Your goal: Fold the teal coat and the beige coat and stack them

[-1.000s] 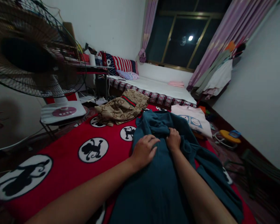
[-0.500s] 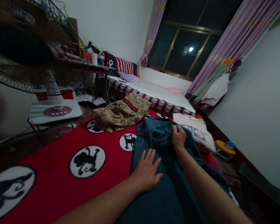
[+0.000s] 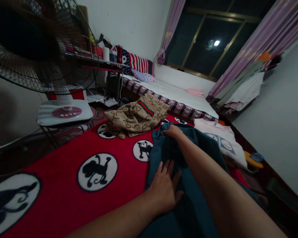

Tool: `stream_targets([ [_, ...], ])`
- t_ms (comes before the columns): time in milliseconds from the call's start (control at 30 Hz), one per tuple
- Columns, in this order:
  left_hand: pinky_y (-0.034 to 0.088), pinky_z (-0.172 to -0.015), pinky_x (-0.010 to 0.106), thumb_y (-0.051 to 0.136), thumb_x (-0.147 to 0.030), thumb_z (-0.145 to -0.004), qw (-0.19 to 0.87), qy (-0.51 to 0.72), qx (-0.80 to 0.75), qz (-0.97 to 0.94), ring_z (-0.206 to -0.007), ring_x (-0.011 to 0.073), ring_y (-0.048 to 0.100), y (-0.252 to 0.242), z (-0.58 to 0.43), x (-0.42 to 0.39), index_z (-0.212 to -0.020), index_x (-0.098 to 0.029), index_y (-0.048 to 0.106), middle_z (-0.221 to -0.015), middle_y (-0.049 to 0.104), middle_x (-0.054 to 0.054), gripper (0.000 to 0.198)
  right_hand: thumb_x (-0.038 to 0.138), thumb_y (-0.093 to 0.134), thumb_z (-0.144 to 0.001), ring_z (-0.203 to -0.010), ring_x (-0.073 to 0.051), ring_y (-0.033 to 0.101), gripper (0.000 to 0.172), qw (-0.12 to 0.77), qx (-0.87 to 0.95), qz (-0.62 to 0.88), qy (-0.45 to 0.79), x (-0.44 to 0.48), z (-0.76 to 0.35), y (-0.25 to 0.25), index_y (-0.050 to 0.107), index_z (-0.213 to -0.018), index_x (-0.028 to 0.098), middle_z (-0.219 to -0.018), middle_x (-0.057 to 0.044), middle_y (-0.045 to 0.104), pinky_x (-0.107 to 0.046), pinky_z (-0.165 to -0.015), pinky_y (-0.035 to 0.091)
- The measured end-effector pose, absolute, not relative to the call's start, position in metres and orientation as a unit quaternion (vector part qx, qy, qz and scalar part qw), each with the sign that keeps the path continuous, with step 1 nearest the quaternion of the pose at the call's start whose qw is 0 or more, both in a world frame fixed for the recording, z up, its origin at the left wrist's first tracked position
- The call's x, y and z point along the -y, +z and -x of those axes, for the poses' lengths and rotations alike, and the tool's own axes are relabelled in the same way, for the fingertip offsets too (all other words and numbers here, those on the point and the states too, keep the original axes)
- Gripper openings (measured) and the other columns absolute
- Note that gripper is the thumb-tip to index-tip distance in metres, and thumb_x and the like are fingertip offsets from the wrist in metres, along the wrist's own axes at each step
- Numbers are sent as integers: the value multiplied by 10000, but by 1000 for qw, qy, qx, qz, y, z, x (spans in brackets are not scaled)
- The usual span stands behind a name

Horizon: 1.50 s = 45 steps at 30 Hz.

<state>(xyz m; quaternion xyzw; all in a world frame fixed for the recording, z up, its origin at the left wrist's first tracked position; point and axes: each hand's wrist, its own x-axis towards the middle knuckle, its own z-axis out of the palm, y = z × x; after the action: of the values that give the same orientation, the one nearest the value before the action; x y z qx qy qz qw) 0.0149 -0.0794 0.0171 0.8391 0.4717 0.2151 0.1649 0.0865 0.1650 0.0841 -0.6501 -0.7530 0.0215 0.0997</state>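
Observation:
A dark teal garment [image 3: 191, 201] lies spread in front of me, with its exact kind hidden by folds and my arms. My left hand [image 3: 165, 190] rests flat on it, fingers stretched and a little apart. Farther off, near the garment's far left corner, my right hand [image 3: 173, 131] has its fingers closed on a bunched fold of the cloth. Under the garment is a red blanket [image 3: 62, 178] with black monkey figures in white circles. Beyond my right hand lies a tan patterned garment [image 3: 131, 117] with a green and red stripe, loosely heaped.
A pale pink printed shirt [image 3: 223, 135] lies at the right, beside a yellow stool [image 3: 253, 162]. An electric fan [image 3: 64, 112] stands on a chair at the left. Behind are a shelf with clutter and a bed [image 3: 176, 91]. Clothes [image 3: 245, 89] hang by the purple curtain.
My right hand has moved left across the teal garment to its far left corner, dragging fabric along. My left hand stays flat on the cloth. The view has shifted slightly.

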Motion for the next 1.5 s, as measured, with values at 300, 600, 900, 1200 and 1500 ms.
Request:
stream_targets([
  [300,84,-1170,539,466,-467,-882,173,223,-465,-839,-1448,357,62,20,-18,82,-1471,-155,311,-1579,108,161,684,323,376,-876,-909,-223,617,361,198,721,662,43,-167,-67,66,683,-935,143,-972,-117,692,-260,-731,426],
  [600,93,-1177,517,467,-487,-888,178,219,-477,-832,-1448,350,67,20,-20,80,-1468,-136,314,-1571,111,186,695,375,337,-943,-810,-167,631,414,204,778,575,151,-156,-70,49,691,-914,161,-864,-33,701,-232,-720,450],
  [900,121,-1175,501,439,-524,-899,170,220,-489,-827,-1449,318,93,19,-20,81,-1425,-156,405,-1565,165,176,643,379,744,-666,-1112,-317,572,538,201,701,683,43,-142,-111,60,618,-1141,158,-1202,-174,605,-406,-892,455],
  [1200,129,-1175,511,444,-509,-899,180,219,-485,-827,-1450,315,68,17,-20,82,-1423,-163,408,-1574,137,154,629,322,385,-915,-1056,-231,612,355,254,643,722,-42,-143,-130,61,599,-1164,186,-1100,-109,672,-331,-884,449],
  [1500,114,-1179,500,455,-490,-898,190,223,-483,-825,-1451,311,65,19,-19,81,-1422,-157,410,-1571,128,170,622,249,473,-861,-1105,-306,579,361,233,625,743,-49,-165,-128,66,577,-1194,158,-1205,-179,597,-421,-874,455],
])
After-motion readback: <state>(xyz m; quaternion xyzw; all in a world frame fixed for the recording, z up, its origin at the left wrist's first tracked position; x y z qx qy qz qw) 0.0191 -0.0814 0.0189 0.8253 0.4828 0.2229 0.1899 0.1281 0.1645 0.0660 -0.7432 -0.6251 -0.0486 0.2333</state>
